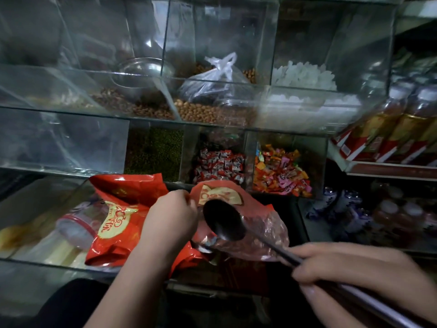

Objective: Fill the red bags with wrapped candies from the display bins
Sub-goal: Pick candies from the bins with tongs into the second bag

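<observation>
Count: 2 hands (pixel 172 209) (pixel 343 268), 1 ladle (pixel 224 221), 2 red bags (pixel 267 233) (pixel 118 221) by L fingers (pixel 186 200), 2 wrapped-candy heaps (pixel 220 165) (pixel 281 174) beyond them, 1 metal bowl (pixel 144 69).

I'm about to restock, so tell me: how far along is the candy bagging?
Done: unclear; the other red bags at the left show no contents. In hand: the left hand pinches the open red bag by its rim while the right hand holds the ladle at its mouth, bowl apparently empty. Left: more scooping from the red-and-white candies and the mixed candies, both bins well stocked.
</observation>
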`<state>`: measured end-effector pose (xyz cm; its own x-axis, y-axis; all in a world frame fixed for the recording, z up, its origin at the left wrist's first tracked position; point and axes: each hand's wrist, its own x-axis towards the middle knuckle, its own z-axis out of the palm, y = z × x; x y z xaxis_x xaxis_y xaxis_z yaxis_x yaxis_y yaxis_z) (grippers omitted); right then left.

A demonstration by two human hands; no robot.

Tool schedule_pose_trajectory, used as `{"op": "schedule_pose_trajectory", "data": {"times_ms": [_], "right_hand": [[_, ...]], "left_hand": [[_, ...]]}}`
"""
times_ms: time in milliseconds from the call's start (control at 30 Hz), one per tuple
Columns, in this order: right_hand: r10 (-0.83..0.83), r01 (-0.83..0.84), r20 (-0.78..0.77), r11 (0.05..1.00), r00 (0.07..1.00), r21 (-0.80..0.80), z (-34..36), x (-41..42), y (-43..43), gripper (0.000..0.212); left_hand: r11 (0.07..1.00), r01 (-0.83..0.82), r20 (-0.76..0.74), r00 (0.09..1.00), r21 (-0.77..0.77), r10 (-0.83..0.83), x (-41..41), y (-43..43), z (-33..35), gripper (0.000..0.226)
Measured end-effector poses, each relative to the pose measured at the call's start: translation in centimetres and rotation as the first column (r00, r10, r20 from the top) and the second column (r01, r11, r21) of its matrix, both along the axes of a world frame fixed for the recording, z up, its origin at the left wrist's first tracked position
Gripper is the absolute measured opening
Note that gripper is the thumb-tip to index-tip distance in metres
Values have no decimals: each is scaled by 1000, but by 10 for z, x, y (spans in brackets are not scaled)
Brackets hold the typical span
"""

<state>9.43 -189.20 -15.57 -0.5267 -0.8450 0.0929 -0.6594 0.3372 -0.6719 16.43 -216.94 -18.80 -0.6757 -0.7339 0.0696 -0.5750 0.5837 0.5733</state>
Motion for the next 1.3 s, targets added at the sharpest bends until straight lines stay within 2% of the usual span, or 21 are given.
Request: {"op": "schedule_pose_trajectory", "data": {"times_ms": [33,67,100,167,233,300,367,500,600,667,767,833,900,1000,1067,1100,1167,1233,1300], "right_hand": [[-55,30,-155,987,986,-159,1,0,-12,32],[-30,-14,-188,973,982,-230,-1,9,-30,19],[8,-62,-223,971,975,-233,-5,8,-43,12],[154,-167,-250,985,956,-32,-16,-8,-65,17],[233,-167,-312,961,921,223,-38,-31,-85,26],[291,-165,-334,919,896,358,-57,-40,-103,29],[326,-202,-322,909,889,363,-69,-44,-114,29],[378,-255,-334,899,863,357,-73,-60,-126,31],[450,-316,-296,858,843,405,-77,-66,-140,43],[460,-308,-292,842,838,442,-81,-74,-151,48],[405,-251,-236,834,883,492,-90,-81,-161,41],[336,-224,-225,884,915,409,-97,-80,-160,32],[177,-136,-194,969,965,207,-99,-78,-154,21],[8,-9,61,1000,998,16,-94,-79,-140,17],[39,-38,63,999,997,-13,-89,-78,-136,16],[65,-65,10,998,998,-12,-88,-78,-136,16],[142,-134,-116,988,983,71,-88,-79,-139,19],[216,-185,-157,965,964,186,-95,-84,-142,19],[226,-160,-288,959,931,234,-100,-84,-146,13]], "left_hand": [[1000,7,-17,1000,-1,-7,0,1,-1,24],[1000,22,-19,1000,-6,-22,1,2,-5,25],[999,40,-24,999,-11,-40,1,2,-7,26],[997,72,-52,996,-21,-73,0,4,-9,20],[996,91,-72,993,-19,-92,-1,3,-10,10],[995,100,-71,992,1,-100,-2,0,-12,10],[994,108,-60,993,32,-105,-1,-3,-16,15],[993,101,-65,993,66,-97,-3,-7,-20,10],[992,86,-67,994,89,-81,-3,-10,-19,12],[990,90,-59,995,113,-83,-3,-11,-17,12],[989,75,-47,996,124,-70,-1,-13,-19,12],[995,48,-63,997,82,-43,-1,-16,-21,15],[999,18,-82,997,38,-15,0,-18,-24,19],[1000,-6,-102,995,11,7,1,-18,-27,26],[1000,-7,-97,995,11,8,1,-18,-27,23],[1000,-6,-90,996,11,7,1,-18,-28,23],[1000,-2,-77,997,21,3,2,-17,-28,22],[999,3,-60,998,35,-1,2,-16,-27,17],[999,1,-40,999,40,1,3,-14,-27,14]]}}
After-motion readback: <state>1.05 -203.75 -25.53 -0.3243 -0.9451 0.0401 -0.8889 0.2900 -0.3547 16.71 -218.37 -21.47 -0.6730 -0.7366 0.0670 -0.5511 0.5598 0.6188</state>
